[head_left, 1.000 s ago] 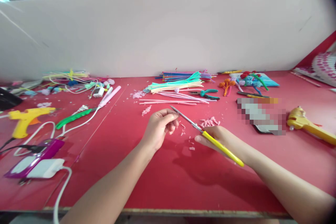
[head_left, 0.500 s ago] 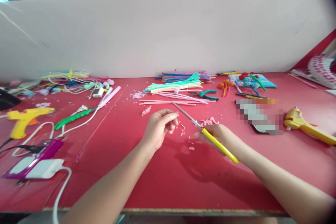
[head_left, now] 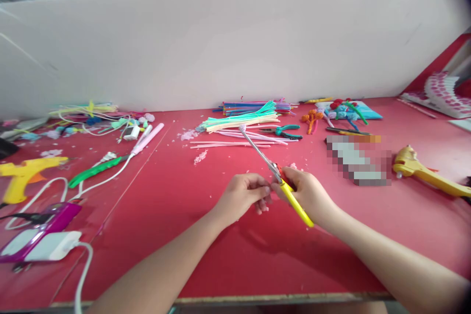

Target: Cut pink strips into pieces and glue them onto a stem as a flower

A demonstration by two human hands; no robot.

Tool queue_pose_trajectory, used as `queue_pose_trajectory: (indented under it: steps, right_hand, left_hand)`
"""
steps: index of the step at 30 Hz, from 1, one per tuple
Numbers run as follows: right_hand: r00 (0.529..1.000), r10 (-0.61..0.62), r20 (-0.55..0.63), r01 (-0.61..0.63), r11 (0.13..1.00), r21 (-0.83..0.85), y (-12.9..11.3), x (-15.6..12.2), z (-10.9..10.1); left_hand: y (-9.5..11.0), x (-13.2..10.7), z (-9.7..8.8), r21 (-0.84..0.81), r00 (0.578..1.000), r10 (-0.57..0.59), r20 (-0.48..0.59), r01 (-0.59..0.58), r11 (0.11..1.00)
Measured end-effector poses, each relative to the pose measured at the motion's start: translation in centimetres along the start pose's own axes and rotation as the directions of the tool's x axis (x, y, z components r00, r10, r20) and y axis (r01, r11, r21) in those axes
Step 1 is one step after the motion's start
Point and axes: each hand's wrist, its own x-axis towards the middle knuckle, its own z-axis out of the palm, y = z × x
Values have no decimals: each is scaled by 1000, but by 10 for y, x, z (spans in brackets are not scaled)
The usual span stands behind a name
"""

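Yellow-handled scissors [head_left: 297, 207] are gripped in my right hand [head_left: 311, 189], their long metal blades pointing up and to the left. My left hand [head_left: 245, 194] is just left of them, its fingers curled and pinched together close to the right fingertips. Whatever is between the left fingers is too small to make out. Pink clippings lie partly behind my right hand. Beyond the blades are pink pipe cleaners [head_left: 230, 145], laid out loosely, and a small heap of pink fluff [head_left: 200, 157].
Bundled turquoise pipe cleaners [head_left: 243, 120] and teal-handled pliers [head_left: 289, 132] lie toward the white partition [head_left: 235, 49]. At left are a yellow glue gun [head_left: 22, 174], a green-handled tool [head_left: 95, 169] and a power bank [head_left: 53, 245] with cables. Another yellow glue gun [head_left: 423, 171] and a blurred-out phone [head_left: 353, 159] are at right.
My left hand has moved right and down, up to the right hand. The scissors have shifted slightly left and turned steeper in my right hand. The view has shifted a little.
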Motion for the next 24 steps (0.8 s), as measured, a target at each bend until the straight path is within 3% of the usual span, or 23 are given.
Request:
queue_pose_trajectory:
  steps: [8, 19, 21, 24]
  right_hand:
    - [1000, -8, -12, 7, 999, -49, 1, 2, 0]
    - [996, -76, -46, 70, 991, -115, 6, 2, 2]
    - [996, -69, -54, 60, 987, -152, 6, 2, -2]
    - [998, -58, -27, 49, 964, -263, 5, 2, -8]
  left_hand:
    - [-2, -2, 2, 66, 996, 79, -46, -76, 995]
    - [5, -5, 4, 278, 962, 224, -159, -174, 945]
    - [7, -3, -2, 221, 953, 222, -208, -175, 959]
    - [11, 0, -11, -2, 933, 183, -310, -194, 981]
